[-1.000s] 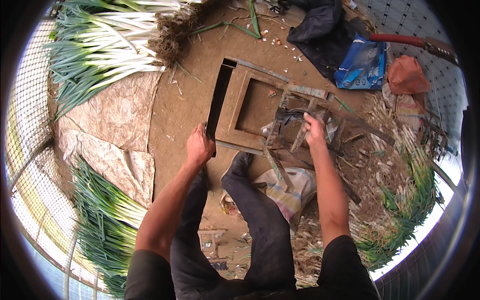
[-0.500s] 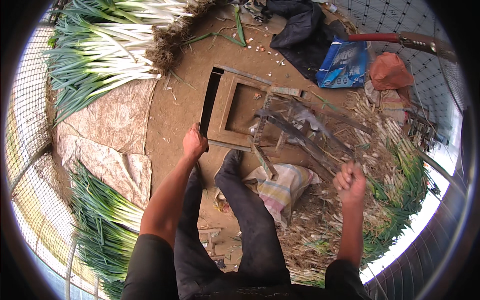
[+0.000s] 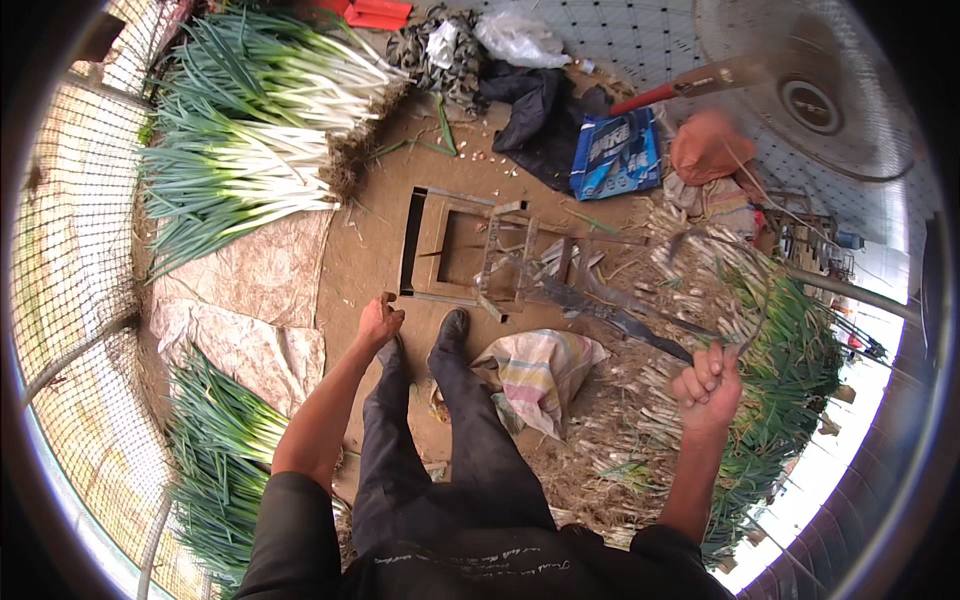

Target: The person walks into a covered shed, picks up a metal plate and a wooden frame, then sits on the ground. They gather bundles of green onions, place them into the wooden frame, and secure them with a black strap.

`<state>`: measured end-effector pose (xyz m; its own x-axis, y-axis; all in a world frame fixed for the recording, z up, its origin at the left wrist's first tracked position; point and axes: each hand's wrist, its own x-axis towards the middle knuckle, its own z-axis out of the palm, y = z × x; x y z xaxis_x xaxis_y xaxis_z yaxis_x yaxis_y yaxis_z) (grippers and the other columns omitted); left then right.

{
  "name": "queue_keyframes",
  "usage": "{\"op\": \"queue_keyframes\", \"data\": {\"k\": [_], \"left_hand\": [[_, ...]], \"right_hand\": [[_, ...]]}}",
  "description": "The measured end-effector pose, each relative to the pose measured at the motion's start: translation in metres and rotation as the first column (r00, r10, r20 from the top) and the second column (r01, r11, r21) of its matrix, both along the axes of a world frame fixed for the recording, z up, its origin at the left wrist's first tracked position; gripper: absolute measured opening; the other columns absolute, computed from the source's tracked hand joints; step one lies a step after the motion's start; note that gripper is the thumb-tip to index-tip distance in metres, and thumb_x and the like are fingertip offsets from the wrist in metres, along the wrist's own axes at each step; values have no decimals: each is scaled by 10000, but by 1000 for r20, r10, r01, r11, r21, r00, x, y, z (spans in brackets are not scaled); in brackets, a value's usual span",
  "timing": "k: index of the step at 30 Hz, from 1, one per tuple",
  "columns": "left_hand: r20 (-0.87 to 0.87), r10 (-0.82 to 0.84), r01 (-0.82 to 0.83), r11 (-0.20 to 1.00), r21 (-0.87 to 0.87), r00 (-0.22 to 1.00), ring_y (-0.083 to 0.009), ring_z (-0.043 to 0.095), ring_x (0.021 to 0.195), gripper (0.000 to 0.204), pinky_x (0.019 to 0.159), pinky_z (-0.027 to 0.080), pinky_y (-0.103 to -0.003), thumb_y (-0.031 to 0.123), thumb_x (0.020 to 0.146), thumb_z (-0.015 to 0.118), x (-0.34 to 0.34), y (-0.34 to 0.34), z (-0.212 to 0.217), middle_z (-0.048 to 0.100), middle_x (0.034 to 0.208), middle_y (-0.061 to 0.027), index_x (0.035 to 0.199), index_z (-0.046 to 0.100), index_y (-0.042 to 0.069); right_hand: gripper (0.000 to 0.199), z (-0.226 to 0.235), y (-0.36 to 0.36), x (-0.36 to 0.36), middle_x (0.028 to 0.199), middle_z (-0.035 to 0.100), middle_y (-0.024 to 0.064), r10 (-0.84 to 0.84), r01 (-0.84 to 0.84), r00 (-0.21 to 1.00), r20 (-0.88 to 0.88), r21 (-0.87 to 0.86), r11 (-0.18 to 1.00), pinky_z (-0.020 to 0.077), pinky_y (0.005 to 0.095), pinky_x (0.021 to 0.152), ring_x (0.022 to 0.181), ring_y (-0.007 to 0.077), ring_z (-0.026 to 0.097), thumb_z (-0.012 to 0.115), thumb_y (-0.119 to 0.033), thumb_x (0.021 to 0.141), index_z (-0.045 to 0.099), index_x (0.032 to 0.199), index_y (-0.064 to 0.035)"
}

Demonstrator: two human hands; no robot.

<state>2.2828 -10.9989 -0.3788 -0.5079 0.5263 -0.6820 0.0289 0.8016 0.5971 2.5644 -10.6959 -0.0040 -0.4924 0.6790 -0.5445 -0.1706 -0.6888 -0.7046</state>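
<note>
My left hand [image 3: 380, 322] is loosely curled, its fingers a little apart with nothing seen in them. It is just short of the near left corner of a low wood-and-metal frame [image 3: 428, 245], stool-like with a rectangular opening, on the dirt floor. My right hand [image 3: 708, 388] is closed in a fist around a dark strap [image 3: 640, 330]. From the fist the strap runs left toward the frame's legs, and a thin, blurred loop of it rises above the hand. Where its far end lies among the frame's bars is hard to make out.
Large leeks [image 3: 270, 125] lie piled at the far left on brown cloth [image 3: 245, 265], with more leeks [image 3: 215, 430] nearer. Smaller unsorted leeks [image 3: 690, 400] cover the right. A striped sack [image 3: 545, 375], a blue bag [image 3: 615, 155], an orange bag [image 3: 705, 148] and a fan [image 3: 808, 105] are around.
My left hand has let go of the frame and drawn back from its corner. The strap in my right hand now forms a raised loop. The whole view has shifted.
</note>
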Motion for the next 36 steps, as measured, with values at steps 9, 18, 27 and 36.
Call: {"op": "queue_keyframes", "data": {"k": [9,18,27,36], "left_hand": [[148,-161,24,753,657,976,-280,597,1024,560,904,461,-369,227,791,656,9,90,320,607,1125,-185,1265,471,-8],[-350,-167,388,437,812,922,-314,596,1013,533,871,461,-373,229,790,661,-7,100,457,613,1106,-183,1251,496,17],[-260,-163,306,472,827,952,-136,546,859,335,788,459,-299,229,903,585,-50,72,478,622,926,-73,1134,568,-13],[-48,101,-23,604,797,994,-113,620,718,179,662,503,-263,162,950,524,-83,5,500,650,786,-51,941,576,-9]], "right_hand": [[350,170,-26,-58,589,367,-13,174,-131,954,-243,184,974,287,259,366,371,78,286,401,-390,994,426,789,-108],[301,238,-73,-128,700,449,-9,370,-288,866,-337,268,919,337,248,405,422,78,368,433,-405,982,469,901,-118],[273,244,-78,-182,768,518,10,564,-516,754,-338,227,826,383,272,442,464,101,445,421,-396,989,499,989,-134],[333,240,-43,-239,972,659,97,693,-625,720,-46,392,675,412,267,435,495,92,523,401,-364,995,568,1044,-80]]}}
